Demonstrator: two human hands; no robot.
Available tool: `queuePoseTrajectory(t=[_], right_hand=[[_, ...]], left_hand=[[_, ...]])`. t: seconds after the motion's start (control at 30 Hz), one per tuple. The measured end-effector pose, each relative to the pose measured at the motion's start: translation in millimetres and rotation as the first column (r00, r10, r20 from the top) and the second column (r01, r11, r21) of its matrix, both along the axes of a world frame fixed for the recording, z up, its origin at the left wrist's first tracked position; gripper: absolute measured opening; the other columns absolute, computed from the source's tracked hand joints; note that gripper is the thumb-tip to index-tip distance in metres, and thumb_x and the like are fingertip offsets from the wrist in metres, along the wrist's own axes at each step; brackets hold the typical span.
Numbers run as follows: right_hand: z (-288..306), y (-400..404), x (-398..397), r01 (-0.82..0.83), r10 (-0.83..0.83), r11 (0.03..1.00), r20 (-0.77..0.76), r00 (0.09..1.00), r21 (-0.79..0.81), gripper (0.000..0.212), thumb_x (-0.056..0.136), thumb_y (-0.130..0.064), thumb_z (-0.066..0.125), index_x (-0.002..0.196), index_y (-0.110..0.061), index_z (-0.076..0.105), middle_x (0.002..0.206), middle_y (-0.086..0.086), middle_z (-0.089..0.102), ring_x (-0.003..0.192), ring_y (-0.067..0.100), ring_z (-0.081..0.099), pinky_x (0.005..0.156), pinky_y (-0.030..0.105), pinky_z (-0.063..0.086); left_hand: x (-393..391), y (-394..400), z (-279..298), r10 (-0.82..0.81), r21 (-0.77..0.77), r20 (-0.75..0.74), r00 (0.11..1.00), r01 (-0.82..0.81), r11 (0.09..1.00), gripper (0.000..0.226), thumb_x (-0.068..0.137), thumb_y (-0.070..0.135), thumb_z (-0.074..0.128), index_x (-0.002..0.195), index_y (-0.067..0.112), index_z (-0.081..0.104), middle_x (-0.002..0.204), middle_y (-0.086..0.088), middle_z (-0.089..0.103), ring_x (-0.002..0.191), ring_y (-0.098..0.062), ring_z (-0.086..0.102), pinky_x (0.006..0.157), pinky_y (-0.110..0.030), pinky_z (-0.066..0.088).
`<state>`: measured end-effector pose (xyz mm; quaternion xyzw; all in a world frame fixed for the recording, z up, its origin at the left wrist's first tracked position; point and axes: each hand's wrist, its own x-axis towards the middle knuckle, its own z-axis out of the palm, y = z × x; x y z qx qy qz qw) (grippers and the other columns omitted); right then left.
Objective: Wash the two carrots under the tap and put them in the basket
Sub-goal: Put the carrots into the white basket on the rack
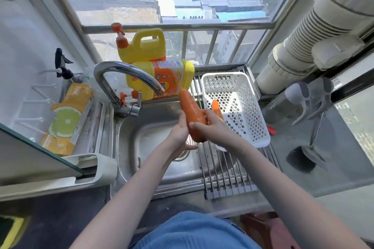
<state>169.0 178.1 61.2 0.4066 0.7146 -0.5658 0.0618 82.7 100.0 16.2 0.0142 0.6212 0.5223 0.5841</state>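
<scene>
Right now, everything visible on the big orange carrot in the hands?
The big orange carrot is thick and tapered, skin smooth with faint ridges. It is held tilted over the steel sink, narrow tip up just below the curved chrome tap spout, broad end down. The left hand cups it from the left; the right hand grips its right side. No water stream shows. Its lower end sits above the rod drying rack edge.

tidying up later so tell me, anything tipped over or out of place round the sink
One yellow detergent jug lies on its side behind the tap, with a second jug standing on top of it. Nothing looks spilled.
</scene>
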Motion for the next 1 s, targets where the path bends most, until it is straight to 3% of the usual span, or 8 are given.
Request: queuePoseTrajectory(t=[0.07,0.13,0.27,0.37,0.47,0.67,0.83,1.0], right_hand=[[1.5,26.2,13.7,0.082,-0.079,0.992,-0.028,0.996,0.100,0.053,0.090,-0.022,0.064,0.136,-0.014,0.039,0.109,0.001,0.054,0.083,0.015,0.063,0.066,0.022,0.054],[-4.4,56.4,23.6,0.155,-0.157,0.953,-0.014,0.987,0.260,0.058,0.088,-0.023,0.067,0.137,-0.014,0.039,0.115,0.006,0.054,0.085,0.019,0.064,0.064,0.025,0.053],[-41.5,97.1,31.1,0.265,-0.316,0.917,0.134,0.939,0.299,0.057,0.089,-0.033,0.066,0.130,-0.011,0.033,0.126,0.016,0.050,0.098,0.025,0.061,0.069,0.033,0.055],[-80.2,99.3,36.9,0.181,-0.299,0.920,0.323,0.898,0.348,0.079,0.087,-0.049,0.062,0.144,-0.012,0.021,0.147,0.020,0.030,0.134,0.039,0.036,0.103,0.057,0.042],[-96.4,80.7,36.6,0.152,-0.280,0.920,0.333,0.900,0.362,0.079,0.094,-0.043,0.055,0.150,-0.007,0.012,0.156,0.021,0.015,0.145,0.040,0.015,0.116,0.058,0.022],[-96.9,76.7,37.0,0.039,-0.178,0.935,0.372,0.911,0.351,0.067,0.101,-0.044,0.034,0.152,-0.008,0.012,0.158,0.017,0.017,0.146,0.037,0.013,0.115,0.059,0.021],[-94.6,67.8,37.2,-0.061,-0.087,0.910,0.334,0.938,0.409,0.052,0.102,-0.034,0.039,0.144,-0.006,0.027,0.141,0.019,0.042,0.140,0.035,0.025,0.113,0.054,0.028],[-96.6,65.2,34.5,-0.128,-0.037,0.892,0.352,0.935,0.433,0.046,0.103,-0.032,0.036,0.138,-0.004,0.030,0.137,0.022,0.045,0.133,0.038,0.032,0.110,0.053,0.028]], left_hand=[[2.9,13.2,4.8,-0.211,-0.060,-0.210,0.955,0.203,0.977,0.072,0.092,0.066,0.012,0.152,0.027,0.023,0.155,-0.007,0.030,0.133,-0.031,0.042,0.090,-0.049,0.053],[7.6,26.3,5.9,-0.366,-0.130,-0.372,0.853,0.343,0.930,0.061,0.098,0.058,0.024,0.153,0.039,0.003,0.153,-0.008,0.033,0.111,-0.030,0.057,0.072,-0.038,0.057],[20.4,45.3,-8.4,-0.501,-0.164,-0.433,0.749,0.481,0.861,0.096,0.094,0.033,0.057,0.143,0.047,-0.024,0.127,-0.021,0.057,0.063,-0.022,0.062,0.057,-0.036,0.060],[28.1,47.8,-17.4,-0.466,-0.144,-0.420,0.779,0.449,0.882,0.107,0.093,0.013,0.058,0.139,0.048,-0.032,0.111,-0.019,0.057,0.055,-0.023,0.064,0.053,-0.036,0.059],[32.5,43.8,-19.4,-0.434,-0.163,-0.454,0.778,0.407,0.899,0.105,0.094,0.006,0.051,0.139,0.045,-0.035,0.083,-0.007,0.054,0.055,-0.023,0.061,0.047,-0.029,0.056],[38.7,38.5,-28.2,-0.461,-0.224,-0.486,0.742,0.404,0.887,0.103,0.096,0.009,0.047,0.136,0.037,-0.043,0.080,-0.013,0.058,0.051,-0.016,0.053,0.043,-0.023,0.044],[43.0,34.7,-20.8,-0.413,-0.205,-0.552,0.724,0.362,0.909,0.096,0.096,0.009,0.045,0.140,0.040,-0.035,0.080,-0.008,0.052,0.055,-0.018,0.055,0.042,-0.022,0.041],[47.9,29.5,-20.3,-0.391,-0.187,-0.544,0.742,0.346,0.919,0.094,0.098,0.009,0.042,0.140,0.034,-0.039,0.077,-0.009,0.051,0.048,-0.017,0.055,0.035,-0.018,0.042]])
